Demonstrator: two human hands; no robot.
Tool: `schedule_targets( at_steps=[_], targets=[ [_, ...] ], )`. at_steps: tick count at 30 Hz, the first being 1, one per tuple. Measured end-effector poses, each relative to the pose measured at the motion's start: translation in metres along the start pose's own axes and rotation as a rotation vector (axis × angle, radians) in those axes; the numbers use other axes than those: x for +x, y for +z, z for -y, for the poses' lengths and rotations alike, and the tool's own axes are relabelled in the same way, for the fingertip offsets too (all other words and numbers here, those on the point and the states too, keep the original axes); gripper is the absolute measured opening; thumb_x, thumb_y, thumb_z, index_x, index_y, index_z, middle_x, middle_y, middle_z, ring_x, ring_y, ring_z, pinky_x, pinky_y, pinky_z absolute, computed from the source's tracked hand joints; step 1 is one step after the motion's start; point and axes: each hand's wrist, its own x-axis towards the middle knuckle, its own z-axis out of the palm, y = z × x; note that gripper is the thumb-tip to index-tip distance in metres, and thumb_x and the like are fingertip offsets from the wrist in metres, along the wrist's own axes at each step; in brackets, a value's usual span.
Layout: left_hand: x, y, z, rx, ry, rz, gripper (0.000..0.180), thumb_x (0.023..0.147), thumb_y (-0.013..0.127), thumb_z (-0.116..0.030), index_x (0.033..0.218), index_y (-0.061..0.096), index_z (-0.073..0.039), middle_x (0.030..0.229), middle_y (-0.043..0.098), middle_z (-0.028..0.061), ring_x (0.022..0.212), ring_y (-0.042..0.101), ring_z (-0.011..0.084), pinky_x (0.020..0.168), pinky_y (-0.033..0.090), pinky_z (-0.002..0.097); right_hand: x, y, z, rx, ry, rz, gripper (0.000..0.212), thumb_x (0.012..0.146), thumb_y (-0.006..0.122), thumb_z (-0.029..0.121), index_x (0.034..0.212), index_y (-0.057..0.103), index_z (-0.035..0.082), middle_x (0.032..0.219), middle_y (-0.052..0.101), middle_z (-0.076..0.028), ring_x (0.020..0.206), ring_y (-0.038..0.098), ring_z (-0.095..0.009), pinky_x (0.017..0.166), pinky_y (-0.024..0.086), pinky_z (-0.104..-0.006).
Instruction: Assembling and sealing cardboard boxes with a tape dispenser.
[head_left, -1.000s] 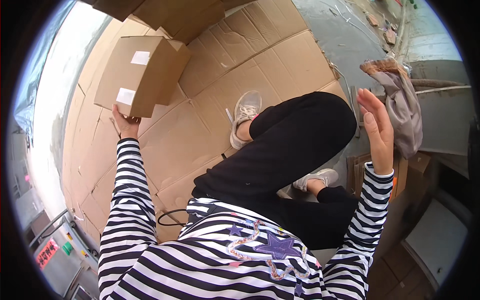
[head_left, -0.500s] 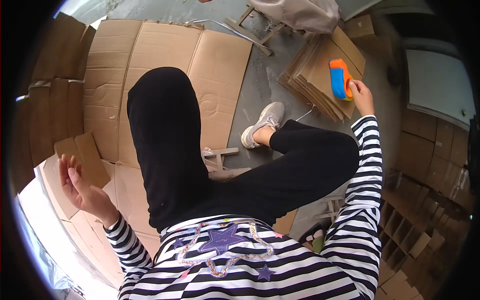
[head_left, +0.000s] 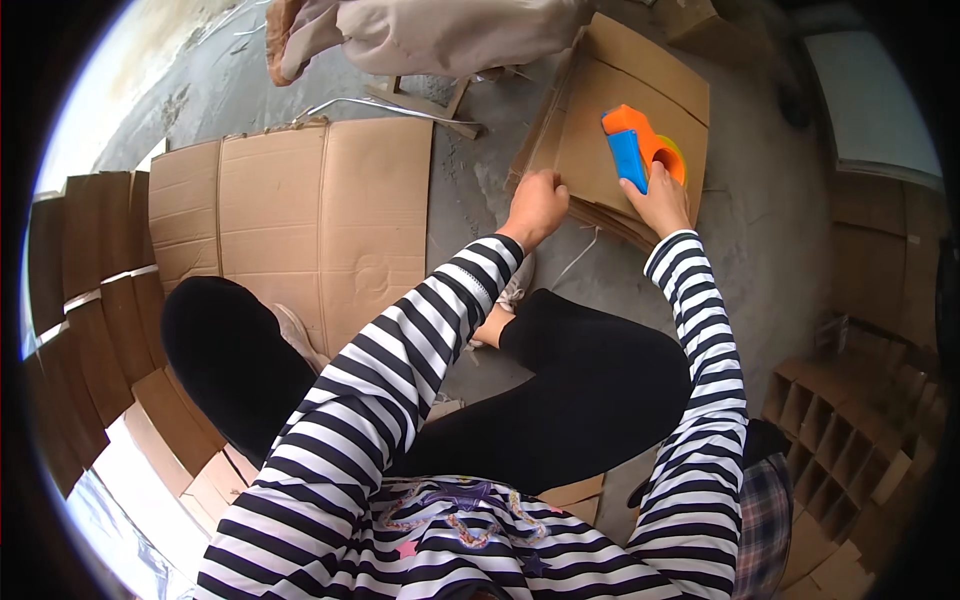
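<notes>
My right hand [head_left: 662, 203] grips an orange and blue tape dispenser [head_left: 628, 150] with a yellowish ring at its side. It is above a stack of flattened cardboard boxes [head_left: 590, 130] on the floor in front of me. At the stack's near left corner, my left hand [head_left: 538, 208] is closed with its fingers curled at the cardboard edge. The hand itself hides part of that corner, so how many sheets lie in its grasp cannot be made out.
A larger flattened cardboard sheet [head_left: 370, 210] lies to the left on the grey floor. Beyond it stand a wooden stool frame [head_left: 425, 103] and a draped beige cloth [head_left: 450, 35]. Cardboard stacks [head_left: 105, 230] line the left side; a cardboard divider [head_left: 815, 425] sits at the right.
My left hand has come from the far left, where it was raised with fingers apart, across to the cardboard stack. My right hand still holds the tape dispenser, and the view has shifted.
</notes>
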Motion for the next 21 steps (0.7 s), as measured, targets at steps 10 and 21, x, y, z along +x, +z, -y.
schedule_targets(
  at_steps=[10,21],
  targets=[
    [0.007,0.022,-0.007,0.114,-0.174,-0.268,0.020,0.078,0.055,-0.012,0.091,0.060,0.004,0.097,0.060,0.0250,0.094,0.058,0.0383,0.082,0.047,0.0433,0.008,0.005,-0.014,0.140,0.020,-0.072,0.045,0.078,0.065,0.040,0.088,0.056,-0.002,0.086,0.063,-0.023,0.084,0.061,-0.039,0.076,0.046,-0.0469],
    [0.007,0.036,-0.017,-0.052,-0.237,-0.182,0.023,0.077,0.060,-0.017,0.089,0.062,0.003,0.084,0.066,0.0177,0.081,0.065,0.0285,0.075,0.050,0.0352,-0.011,0.028,-0.156,0.508,0.458,-0.175,0.051,0.075,0.066,0.048,0.088,0.063,-0.001,0.085,0.066,-0.018,0.081,0.063,-0.034,0.075,0.047,-0.0413]
  ],
)
